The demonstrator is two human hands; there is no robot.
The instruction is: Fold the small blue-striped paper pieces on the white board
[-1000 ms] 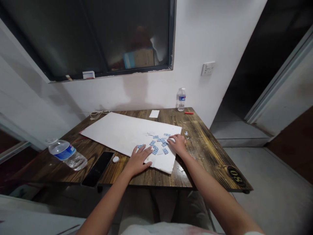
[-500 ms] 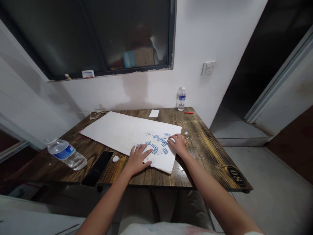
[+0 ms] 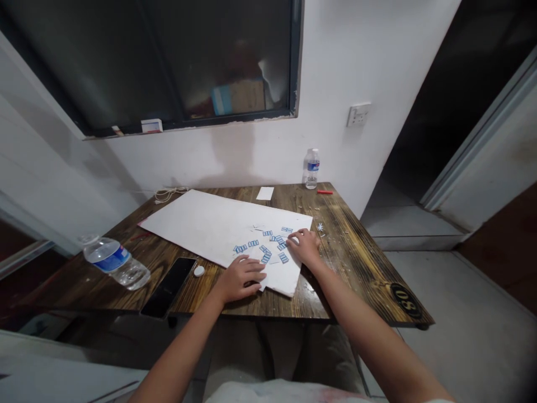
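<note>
Small blue-and-white striped paper pieces (image 3: 267, 257) lie scattered over the right half of a white board (image 3: 201, 218). My left hand (image 3: 242, 279) is over the board's near edge, palm down with its fingers stretched out, below the pieces. A bit of white paper (image 3: 263, 284) shows beside its thumb; whether the hand touches it I cannot tell. At the board's right edge rests my right hand (image 3: 305, 246), fingers bent and a little apart, the tips beside the rightmost cluster of pieces. I see nothing held in it.
On the wooden table (image 3: 348, 268), a water bottle (image 3: 117, 262), a black phone (image 3: 168, 288) and a white cap (image 3: 199, 271) are at the left. Another bottle (image 3: 311, 169), a red pen-like stick (image 3: 324, 192), a white card (image 3: 264, 193) and a coiled cord (image 3: 168, 194) are along the back.
My left hand has drawn back toward the table's near edge, uncovering striped pieces on the left of the group. My right hand has stayed in place.
</note>
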